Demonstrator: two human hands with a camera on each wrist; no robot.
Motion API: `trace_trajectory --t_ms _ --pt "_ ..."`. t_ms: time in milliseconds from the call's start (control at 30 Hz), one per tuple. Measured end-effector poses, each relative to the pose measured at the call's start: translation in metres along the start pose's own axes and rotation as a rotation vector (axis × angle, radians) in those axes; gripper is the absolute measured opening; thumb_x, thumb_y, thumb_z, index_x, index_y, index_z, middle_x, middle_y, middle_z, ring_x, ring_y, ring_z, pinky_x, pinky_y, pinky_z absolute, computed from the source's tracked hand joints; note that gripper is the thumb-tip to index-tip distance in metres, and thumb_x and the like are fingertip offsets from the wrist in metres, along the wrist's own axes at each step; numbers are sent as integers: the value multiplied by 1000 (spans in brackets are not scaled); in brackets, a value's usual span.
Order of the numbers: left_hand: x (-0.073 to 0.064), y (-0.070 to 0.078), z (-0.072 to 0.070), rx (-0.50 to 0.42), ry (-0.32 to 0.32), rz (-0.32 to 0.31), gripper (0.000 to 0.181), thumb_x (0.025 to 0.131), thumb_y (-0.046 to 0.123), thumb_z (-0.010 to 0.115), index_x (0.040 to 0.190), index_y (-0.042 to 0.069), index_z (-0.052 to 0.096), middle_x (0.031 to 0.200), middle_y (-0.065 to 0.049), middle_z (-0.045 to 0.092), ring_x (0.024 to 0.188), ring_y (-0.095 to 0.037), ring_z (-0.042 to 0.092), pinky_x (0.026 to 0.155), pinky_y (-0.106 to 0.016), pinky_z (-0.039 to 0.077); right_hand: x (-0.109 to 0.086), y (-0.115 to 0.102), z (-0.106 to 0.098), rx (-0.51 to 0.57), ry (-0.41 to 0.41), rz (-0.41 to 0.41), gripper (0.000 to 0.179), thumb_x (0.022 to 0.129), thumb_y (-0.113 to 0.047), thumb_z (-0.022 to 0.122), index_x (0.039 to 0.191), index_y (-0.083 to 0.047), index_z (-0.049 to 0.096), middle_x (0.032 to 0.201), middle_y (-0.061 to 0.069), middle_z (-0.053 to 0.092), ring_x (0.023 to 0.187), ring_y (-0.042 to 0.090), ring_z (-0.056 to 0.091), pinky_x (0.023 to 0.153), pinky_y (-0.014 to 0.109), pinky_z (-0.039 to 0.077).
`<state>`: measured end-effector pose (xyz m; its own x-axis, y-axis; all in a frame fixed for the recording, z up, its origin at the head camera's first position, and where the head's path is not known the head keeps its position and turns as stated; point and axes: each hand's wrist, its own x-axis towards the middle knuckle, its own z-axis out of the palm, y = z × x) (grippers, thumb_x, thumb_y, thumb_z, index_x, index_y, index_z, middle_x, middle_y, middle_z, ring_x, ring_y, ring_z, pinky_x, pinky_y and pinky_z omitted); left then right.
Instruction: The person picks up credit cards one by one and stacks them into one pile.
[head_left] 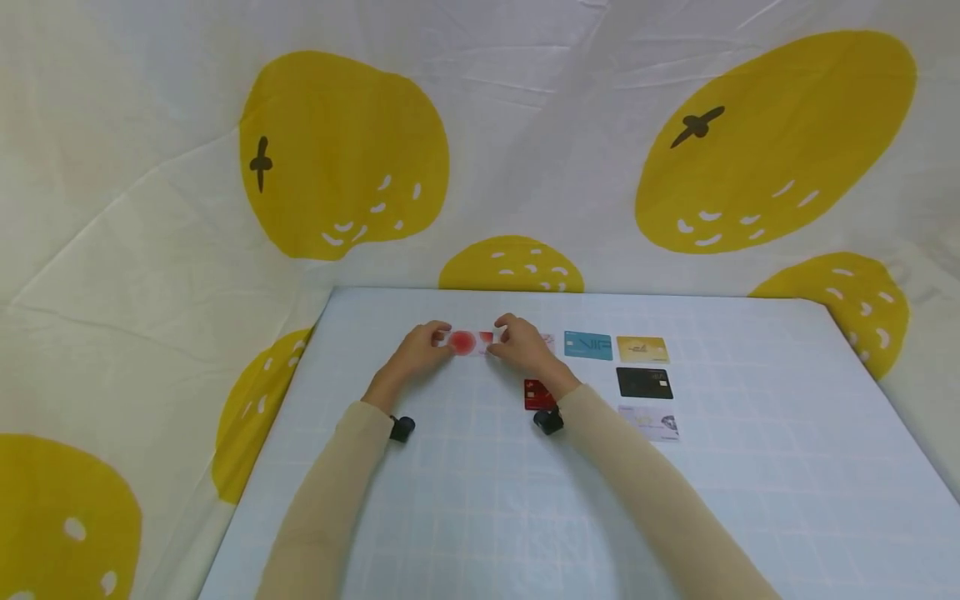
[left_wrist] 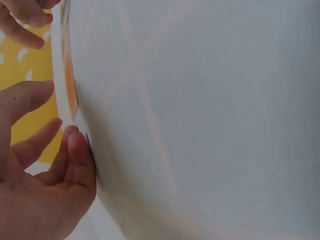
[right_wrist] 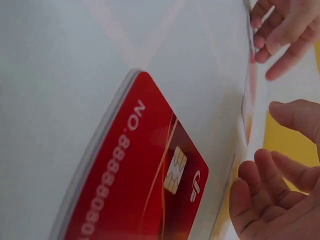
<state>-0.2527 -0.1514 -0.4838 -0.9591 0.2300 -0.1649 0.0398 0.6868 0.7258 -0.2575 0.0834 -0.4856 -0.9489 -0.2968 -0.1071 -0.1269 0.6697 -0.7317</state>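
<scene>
The red-circle card (head_left: 462, 342) lies between my two hands, near the far edge of the table (head_left: 465, 492). My left grip (head_left: 418, 350) is at its left end, fingertips against it or just beside; whether they pinch I cannot tell. My right grip (head_left: 525, 343) is spread, pinching nothing, close to its right end. I judge the step in hand to be setting this card straight in the far row. Next, I'd nudge it square, lift away cleanly, then perhaps turn to the red card (head_left: 534, 395) by my right wrist. A pale card (head_left: 549, 342) is partly hidden behind my right grip. Farther right lie the teal card (head_left: 588, 345) and gold card (head_left: 642, 349), with the black card (head_left: 645, 383) and silvery card (head_left: 658, 423) nearer me.
</scene>
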Motion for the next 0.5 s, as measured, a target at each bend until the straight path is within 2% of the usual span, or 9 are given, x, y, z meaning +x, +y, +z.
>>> trace_trajectory --t_ms 100,233,500 --pt "4 -6 -2 -10 -14 -19 48 95 19 64 140 6 54 126 -17 59 115 -31 54 102 -46 42 3 1 2 -39 -18 5 52 93 -22 73 136 -3 49 107 14 60 95 28 55 87 37 51" --pt "9 -11 -4 -5 -24 -11 49 93 17 66 139 7 54 122 -16 59 113 -30 55 101 -45 42 4 1 4 -75 -33 6 54 92 -21 73 136 -2 48 104 14 59 93 28 54 85 37 50" --pt "9 -10 -7 47 -33 25 49 91 12 68 138 6 56 112 -16 58 104 -30 53 95 -44 44 6 1 9 -137 -45 3 51 93 -21 73 134 -2 51 101 12 58 91 27 53 83 36 50"
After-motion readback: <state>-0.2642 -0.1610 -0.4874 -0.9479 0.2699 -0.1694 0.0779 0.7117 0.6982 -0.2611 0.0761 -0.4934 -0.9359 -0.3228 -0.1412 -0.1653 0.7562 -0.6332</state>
